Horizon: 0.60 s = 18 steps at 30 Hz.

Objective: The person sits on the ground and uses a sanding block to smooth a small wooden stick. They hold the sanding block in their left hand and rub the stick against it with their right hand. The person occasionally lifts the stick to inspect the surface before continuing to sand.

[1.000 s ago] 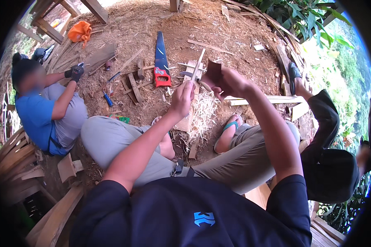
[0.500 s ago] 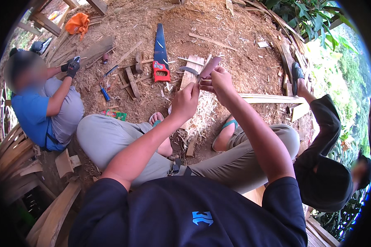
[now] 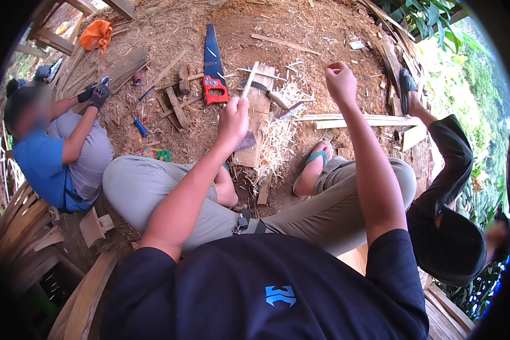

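Thin wood strip (image 3: 249, 80) upright in L hand (image 3: 234, 120) (R hand (image 3: 340, 81) apart, fisted)

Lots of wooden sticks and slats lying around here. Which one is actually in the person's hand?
The thin pale stick, held upright in the left hand. The other slats, such as the long pale one near the sandalled foot, lie flat on the ground, untouched.

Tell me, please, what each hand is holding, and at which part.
The left hand grips a thin pale wooden stick at its lower end; the rest points up and away. The right hand is a closed fist; nothing visible in it.
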### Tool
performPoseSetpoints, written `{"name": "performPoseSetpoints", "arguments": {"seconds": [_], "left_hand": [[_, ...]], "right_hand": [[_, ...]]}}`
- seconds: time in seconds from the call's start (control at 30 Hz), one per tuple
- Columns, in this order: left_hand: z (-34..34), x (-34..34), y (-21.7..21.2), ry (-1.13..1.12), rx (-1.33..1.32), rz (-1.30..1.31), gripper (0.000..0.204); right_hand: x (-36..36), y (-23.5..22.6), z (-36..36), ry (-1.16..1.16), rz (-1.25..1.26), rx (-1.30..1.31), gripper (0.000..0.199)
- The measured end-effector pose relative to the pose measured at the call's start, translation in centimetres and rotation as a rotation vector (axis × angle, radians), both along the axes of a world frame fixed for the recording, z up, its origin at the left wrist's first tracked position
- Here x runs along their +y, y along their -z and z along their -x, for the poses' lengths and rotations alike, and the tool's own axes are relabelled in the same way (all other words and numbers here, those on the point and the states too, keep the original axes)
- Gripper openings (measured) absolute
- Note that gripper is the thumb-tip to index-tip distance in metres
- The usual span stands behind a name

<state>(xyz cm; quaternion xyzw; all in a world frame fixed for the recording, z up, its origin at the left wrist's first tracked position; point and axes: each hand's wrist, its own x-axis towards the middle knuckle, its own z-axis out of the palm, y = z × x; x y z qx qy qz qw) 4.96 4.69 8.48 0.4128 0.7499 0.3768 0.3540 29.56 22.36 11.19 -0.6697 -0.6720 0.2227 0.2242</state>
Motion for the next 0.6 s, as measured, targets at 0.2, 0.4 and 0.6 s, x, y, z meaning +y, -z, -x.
{"name": "performPoseSetpoints", "arguments": {"seconds": [0.2, 0.4, 0.6], "left_hand": [[0.9, 1.2, -1.5, -0.057, -0.276, -0.101, 0.037], [-1.1, 0.4, -2.3, 0.050, -0.235, -0.120, 0.036], [-1.2, 0.2, -1.6, 0.072, -0.270, -0.093, 0.037]], "right_hand": [[-3.7, 11.4, 1.0, -0.275, 0.534, -0.124, 0.039], [-7.4, 20.7, 3.3, 0.224, 0.457, 0.037, 0.061], [-9.6, 22.2, 5.4, 0.264, 0.334, -0.017, 0.048]]}}
